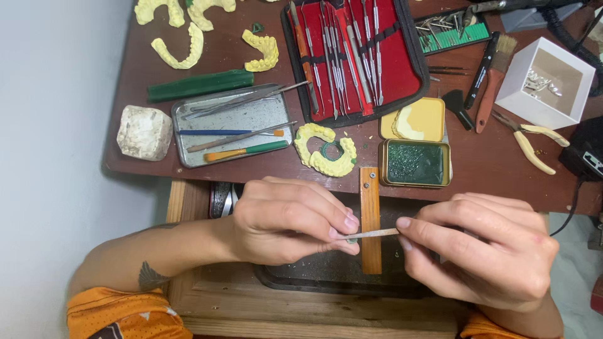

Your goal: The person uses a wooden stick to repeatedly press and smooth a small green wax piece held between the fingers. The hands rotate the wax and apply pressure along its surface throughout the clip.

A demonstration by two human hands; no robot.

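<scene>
My left hand (286, 220) pinches a small green wax piece (352, 240) between thumb and fingertips, just left of a wooden bench peg (370, 251). In my right hand (483, 248) is a thin metal carving tool (374, 233), its tip touching the green piece. Both hands hover over a dark tray (326, 276) below the table edge. A yellow dental cast (325, 150) with a green wax ring sits on the table just above my hands.
A brown table (490, 169) carries a red case of metal instruments (352, 56), a metal tray (232, 125) with brushes and tools, a green wax tin (414, 163), a green wax stick (201, 85), a white stone block (144, 132), more yellow casts (182, 47), pliers (531, 141), a white box (553, 81).
</scene>
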